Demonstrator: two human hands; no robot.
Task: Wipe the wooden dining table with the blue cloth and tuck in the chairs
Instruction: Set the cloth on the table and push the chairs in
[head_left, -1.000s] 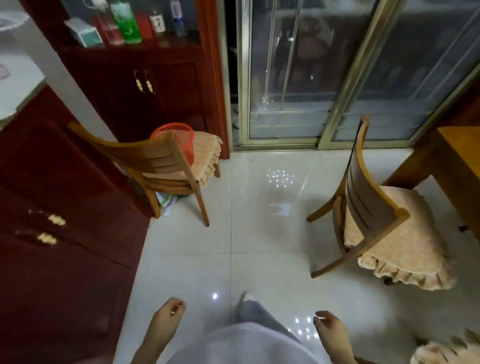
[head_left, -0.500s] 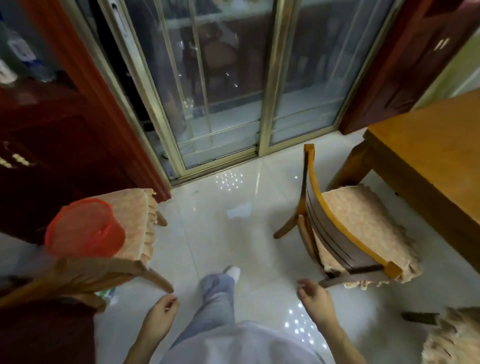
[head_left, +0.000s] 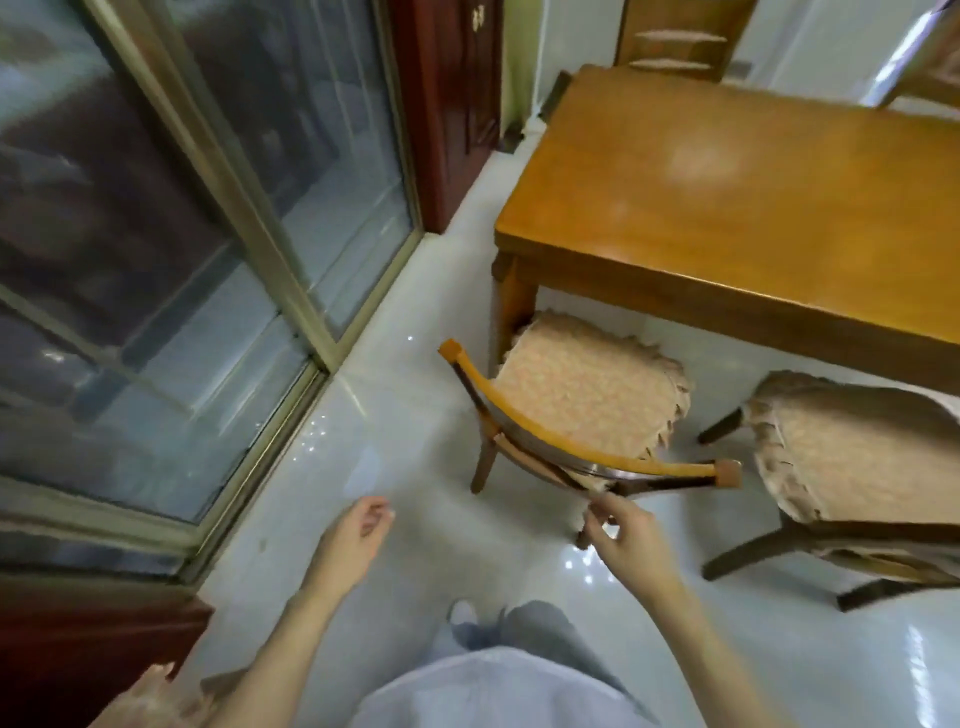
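Change: your right hand (head_left: 626, 535) has reached the beige-cushioned wooden chair (head_left: 571, 449), its grip pinching the backrest.
Left hand (head_left: 358, 530): grip loosely curled, empty.
Meaning: tucking-in can start.

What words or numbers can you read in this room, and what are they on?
None. No words, numbers, labels or signs can be read on the wooden table, the nearer chair, the second chair, the glass door or the dark cabinet.

Even indoor light, glare spots on glossy floor (head_left: 576, 564), soft motion blur, wide-angle bending at edges
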